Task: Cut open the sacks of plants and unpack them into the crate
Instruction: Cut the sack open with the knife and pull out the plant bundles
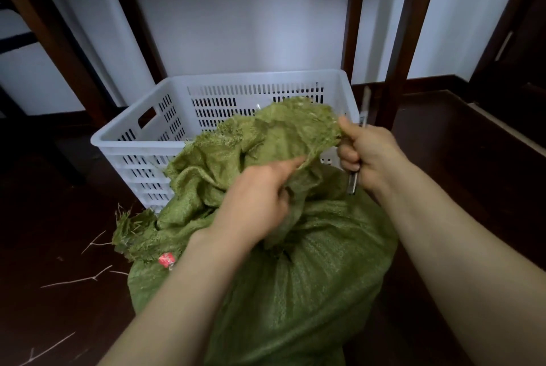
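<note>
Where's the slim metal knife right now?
Head view, right of centre: the right hand grips the slim metal knife, above the green woven sack and in front of the white plastic crate.

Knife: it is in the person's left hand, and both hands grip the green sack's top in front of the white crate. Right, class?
No. The head view shows the knife in the right hand, not the left hand; both hands do grip the top of the green sack in front of the white crate.

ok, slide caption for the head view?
Left hand and right hand, holding a knife, grip the green sack before the white crate.
</note>
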The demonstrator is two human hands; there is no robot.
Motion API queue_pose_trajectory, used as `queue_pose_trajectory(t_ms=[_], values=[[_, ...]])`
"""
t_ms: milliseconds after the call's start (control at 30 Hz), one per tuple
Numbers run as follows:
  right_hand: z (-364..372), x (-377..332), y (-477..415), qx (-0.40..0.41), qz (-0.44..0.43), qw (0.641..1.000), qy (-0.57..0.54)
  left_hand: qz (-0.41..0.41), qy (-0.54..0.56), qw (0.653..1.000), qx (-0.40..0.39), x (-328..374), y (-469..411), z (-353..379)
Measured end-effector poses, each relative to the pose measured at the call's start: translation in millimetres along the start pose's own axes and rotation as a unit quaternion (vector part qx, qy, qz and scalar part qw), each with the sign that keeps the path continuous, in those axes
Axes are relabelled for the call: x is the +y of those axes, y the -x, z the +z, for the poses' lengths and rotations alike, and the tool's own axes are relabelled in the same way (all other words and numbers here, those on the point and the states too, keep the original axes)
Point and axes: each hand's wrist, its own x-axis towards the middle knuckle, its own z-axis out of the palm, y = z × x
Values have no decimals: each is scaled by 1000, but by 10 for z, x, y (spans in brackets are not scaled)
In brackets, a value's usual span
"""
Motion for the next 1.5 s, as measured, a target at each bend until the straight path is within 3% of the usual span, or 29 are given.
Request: queue_pose_trajectory(t_ms=[133,200,267,333,400,467,533,567,633,700,733,800,867,933,967,1000,1033,1067,1100,1133,1200,1233,1300,1367,1433,1500], values=[[-286,46,-184,131,-20,991,-22,32,54,995,-74,253,-12,117],[-369,53,-201,143,16,990,-11,39,66,985,-155,288,6,199],[-396,-5,-147,77,70,995,-1,48,38,970,-235,257,44,303],[-354,-33,-42,-25,80,993,88,27,31,958,-282,198,84,349],[-308,-19,41,-38,52,979,195,-18,83,961,-264,193,99,316],[-308,-3,30,11,32,983,182,-78,142,980,-114,166,61,232],[-362,-47,-4,61,35,992,108,-151,71,985,44,44,-14,69],[-419,-79,-34,88,31,992,87,-183,-12,982,54,-68,-50,8],[-538,-130,-65,121,21,986,115,-253,-148,954,-67,-313,-58,-43],[-612,-168,-51,123,21,976,179,-313,-137,920,-192,-445,4,0],[-631,-179,-48,120,23,972,198,-332,-121,909,-219,-497,44,65],[-657,-185,-49,115,28,970,213,-327,-104,916,-207,-600,70,170],[-689,-184,-102,133,29,967,214,-290,-84,948,-100,-639,44,121],[-685,-182,-100,167,2,927,335,-276,-2,960,32,-653,-11,-7],[-698,-172,-106,182,-18,868,461,-273,51,957,83,-651,-33,-84],[-681,-183,-67,197,-31,784,588,-263,101,952,125,-647,-51,-165],[-628,-221,2,208,-58,719,661,-244,140,947,155,-632,-64,-226],[-536,-259,74,208,-104,698,677,-218,169,944,179,-608,-75,-263],[-431,-301,135,190,-150,715,655,-191,198,941,199,-577,-79,-285],[-307,-335,171,154,-187,764,598,-165,231,935,212,-529,-77,-304],[-78,-345,247,38,-161,878,449,-125,326,918,189,-408,-76,-354],[29,-316,294,-27,-118,901,417,-111,372,909,154,-339,-77,-384],[168,-177,295,-116,-52,892,435,-107,413,902,73,-253,-83,-399],[225,37,250,-134,-46,873,466,-111,318,941,44,-287,-98,-335],[223,168,182,-77,-64,884,456,-57,77,989,113,-348,-48,-254],[196,159,134,-16,-58,915,398,37,-74,963,255,-408,4,-168]])
